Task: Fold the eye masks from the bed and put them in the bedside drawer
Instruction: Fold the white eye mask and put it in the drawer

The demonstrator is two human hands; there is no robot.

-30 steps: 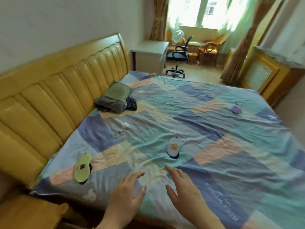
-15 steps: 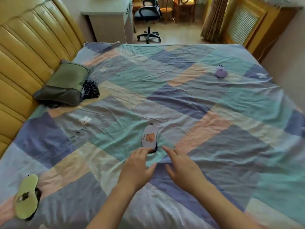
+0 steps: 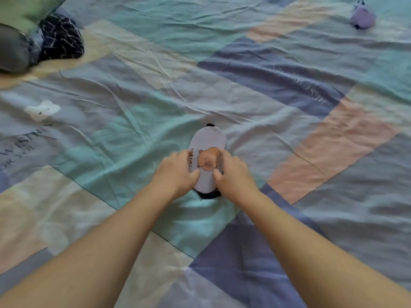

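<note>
A pale lilac eye mask (image 3: 208, 143) with a brown capybara print lies lengthwise on the patchwork bedsheet (image 3: 278, 121), a black strap showing at its near and far ends. My left hand (image 3: 175, 172) grips its left edge and my right hand (image 3: 233, 174) grips its right edge, thumbs pressed on the near half. A second, purple eye mask (image 3: 362, 17) lies at the far right of the bed. The bedside drawer is out of view.
A green and grey pillow (image 3: 15, 34) with a dark patterned cloth (image 3: 61, 38) beside it sits at the far left. A white bear print (image 3: 42, 110) marks the sheet on the left.
I leaned in over the bed and both hands moved forward from the near edge onto the capybara eye mask, closing on its two sides. The green mask at the left left the view.
</note>
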